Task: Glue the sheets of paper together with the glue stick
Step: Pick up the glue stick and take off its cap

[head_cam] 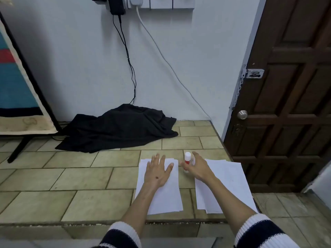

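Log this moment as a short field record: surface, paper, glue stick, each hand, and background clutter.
surface: tiled floor
left paper pile: white sheets, flat
right paper pile: white sheets, slightly fanned
glue stick: upright between the piles, white cap on
left hand: flat, palm down on the left paper pile
right hand: fingers curled around the glue stick; firm grip cannot be told
background: black cloth by the wall, brown door at right
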